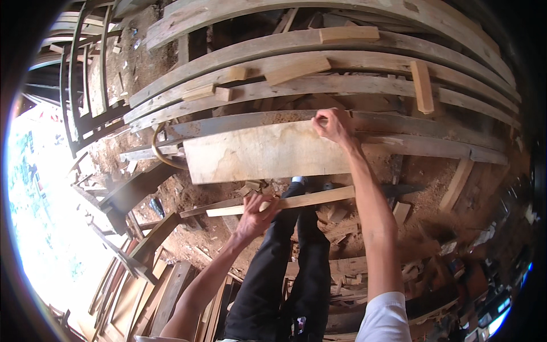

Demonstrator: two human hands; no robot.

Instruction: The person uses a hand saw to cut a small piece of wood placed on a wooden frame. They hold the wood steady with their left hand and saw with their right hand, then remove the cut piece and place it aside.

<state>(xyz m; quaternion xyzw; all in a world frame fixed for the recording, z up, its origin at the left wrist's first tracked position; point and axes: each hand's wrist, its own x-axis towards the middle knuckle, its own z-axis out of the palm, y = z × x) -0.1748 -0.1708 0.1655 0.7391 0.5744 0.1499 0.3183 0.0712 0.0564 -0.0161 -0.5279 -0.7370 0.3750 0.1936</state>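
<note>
My left hand [257,214] is closed around a narrow, pale wooden strip [316,199], held across in front of my legs. A wide, pale wooden board [256,153] with a blotchy grain lies just beyond the strip, along the front of the beams. My right hand [333,125] is above the board's far edge near its right part, fingers curled in. Whatever those fingers pinch, if anything, is hidden. My right forearm covers the board's right end and reaches over the strip's right tip.
Long wooden beams [364,85] run side by side beyond the board, with several small offcuts [422,86] on them. A curved yellowish piece [157,145] stands by the board's left end. Sawdust and scraps [421,199] cover the ground. Wooden frames [85,74] stand at left.
</note>
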